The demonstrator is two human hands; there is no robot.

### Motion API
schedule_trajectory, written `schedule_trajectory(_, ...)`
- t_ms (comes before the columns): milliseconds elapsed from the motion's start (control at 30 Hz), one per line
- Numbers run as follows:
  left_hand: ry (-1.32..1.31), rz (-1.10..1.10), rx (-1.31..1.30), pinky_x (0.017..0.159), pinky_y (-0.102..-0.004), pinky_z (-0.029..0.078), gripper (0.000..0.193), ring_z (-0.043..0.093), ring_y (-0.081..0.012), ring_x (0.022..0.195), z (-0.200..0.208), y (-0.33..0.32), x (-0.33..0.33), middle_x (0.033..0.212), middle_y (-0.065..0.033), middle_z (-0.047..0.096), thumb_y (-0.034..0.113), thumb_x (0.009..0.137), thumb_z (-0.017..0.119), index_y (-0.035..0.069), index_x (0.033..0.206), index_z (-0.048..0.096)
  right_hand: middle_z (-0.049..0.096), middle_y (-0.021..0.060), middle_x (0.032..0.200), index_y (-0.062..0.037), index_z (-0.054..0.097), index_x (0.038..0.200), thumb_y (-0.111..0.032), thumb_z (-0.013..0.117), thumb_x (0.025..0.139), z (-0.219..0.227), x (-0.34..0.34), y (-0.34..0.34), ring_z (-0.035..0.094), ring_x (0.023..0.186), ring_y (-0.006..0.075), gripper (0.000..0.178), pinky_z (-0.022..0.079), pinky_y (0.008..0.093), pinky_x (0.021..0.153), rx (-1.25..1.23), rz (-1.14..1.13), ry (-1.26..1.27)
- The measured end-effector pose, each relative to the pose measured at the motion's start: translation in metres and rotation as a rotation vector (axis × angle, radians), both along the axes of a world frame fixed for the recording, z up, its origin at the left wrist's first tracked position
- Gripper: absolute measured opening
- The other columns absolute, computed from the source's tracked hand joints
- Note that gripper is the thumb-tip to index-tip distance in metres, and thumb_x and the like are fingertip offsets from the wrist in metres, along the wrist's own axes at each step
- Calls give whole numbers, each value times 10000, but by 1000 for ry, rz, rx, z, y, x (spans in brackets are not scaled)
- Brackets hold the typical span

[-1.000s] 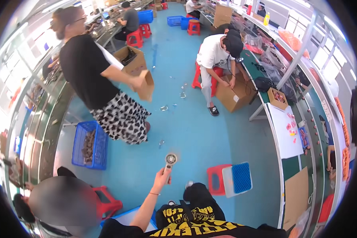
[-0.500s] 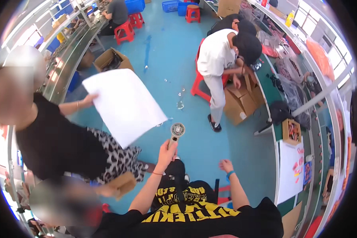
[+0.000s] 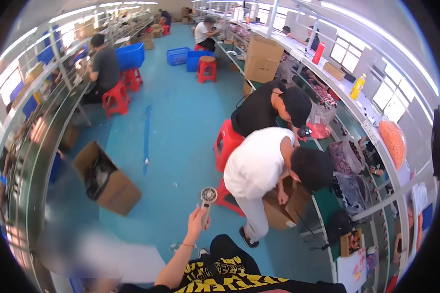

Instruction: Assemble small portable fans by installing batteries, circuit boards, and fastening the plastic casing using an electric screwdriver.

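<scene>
A small beige handheld fan (image 3: 209, 195) with a round grille head stands upright in front of me. Its handle is wrapped by the fingers of my left hand (image 3: 196, 223), which is held out over the blue floor. The sleeve and body of my black shirt with yellow print (image 3: 230, 281) fill the bottom of the head view. My right hand does not show. To the right of the fan, a person in a white sleeveless top (image 3: 252, 161) bends over an open cardboard box (image 3: 298, 195).
An open carton (image 3: 117, 193) with black plastic inside lies on the left floor. Workbenches run along both sides. A red stool (image 3: 207, 68) and blue crates (image 3: 179, 56) stand farther up the aisle. A person in black (image 3: 259, 107) leans over the right bench. A white sheet (image 3: 142, 261) is at lower left.
The view has tilted up, showing more of the room. The person with the white sheet has slipped to the lower left edge. My right hand has left the picture; the fan stays in my left.
</scene>
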State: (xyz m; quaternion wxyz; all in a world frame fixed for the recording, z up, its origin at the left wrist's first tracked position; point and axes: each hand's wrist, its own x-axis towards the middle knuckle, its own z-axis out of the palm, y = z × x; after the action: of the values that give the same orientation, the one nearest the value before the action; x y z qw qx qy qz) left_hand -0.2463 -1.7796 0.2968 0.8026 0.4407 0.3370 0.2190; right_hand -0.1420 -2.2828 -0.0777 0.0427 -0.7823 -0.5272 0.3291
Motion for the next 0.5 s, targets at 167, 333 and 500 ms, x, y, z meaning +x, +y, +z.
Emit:
schedule_trajectory(167, 73, -11, 33, 416, -288, 385, 272, 509, -144, 476, -17, 125, 51, 675, -68, 554, 298, 996, 463, 41, 983, 550, 721, 123, 850, -79, 717, 863, -351, 562, 880, -3, 54, 208, 691, 712, 212, 313, 530, 361, 607, 46, -118, 14)
schedule_trajectory(333, 220, 126, -22, 385, -294, 381, 295, 505, -165, 440, -42, 269, 100, 628, -81, 555, 307, 978, 467, 23, 960, 545, 722, 122, 853, -79, 718, 862, -354, 563, 878, 13, 154, 418, 691, 712, 212, 316, 531, 362, 610, 107, -221, 24)
schedule_trajectory(500, 326, 199, -36, 380, -295, 381, 324, 490, -149, 434, -33, 406, 120, 624, -75, 534, 345, 971, 480, 26, 979, 540, 722, 122, 857, -78, 718, 861, -358, 565, 875, 24, 184, 554, 691, 712, 212, 320, 531, 363, 614, 85, -333, 75)
